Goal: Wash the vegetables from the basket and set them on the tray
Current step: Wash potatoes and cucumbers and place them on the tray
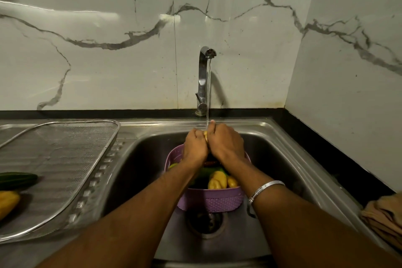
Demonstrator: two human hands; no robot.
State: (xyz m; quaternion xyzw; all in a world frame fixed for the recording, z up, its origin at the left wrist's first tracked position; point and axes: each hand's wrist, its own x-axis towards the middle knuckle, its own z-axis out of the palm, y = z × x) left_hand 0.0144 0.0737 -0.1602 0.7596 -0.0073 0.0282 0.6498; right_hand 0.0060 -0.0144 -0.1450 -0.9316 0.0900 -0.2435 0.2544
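- Both hands are meeting under the running stream from the chrome tap (pixel 206 76), above the far rim of the purple basket (pixel 208 200).
- The left hand (pixel 195 146) is curling its fingers round a small yellow vegetable (pixel 205 136), of which only a sliver is showing between the two hands.
- The right hand (pixel 226 143) is closing on the same yellow piece from the other side, knuckles up, with one fingertip poking up into the water.
- The water is falling in a thin column straight onto the spot where the hands are touching.
- The basket is sitting in the steel sink (pixel 282 159), just over the drain (pixel 206 222), and it is holding yellow peppers (pixel 217 180) toward its near side, with a green vegetable (pixel 206 172) lying behind them; something dark and reddish is showing deeper in, too hidden to name.
- A wire-mesh tray (pixel 65 150) is resting on the ribbed drainboard to the left of the sink.
- On the tray's near left end a dark green cucumber (pixel 18 179) is lying, and a yellow pepper (pixel 7 203) is lying just in front of it, both cut off by the frame edge.
- A silver bangle (pixel 264 189) is circling the right wrist.
- A folded tan cloth (pixel 385 215) is lying on the dark counter to the right of the sink.
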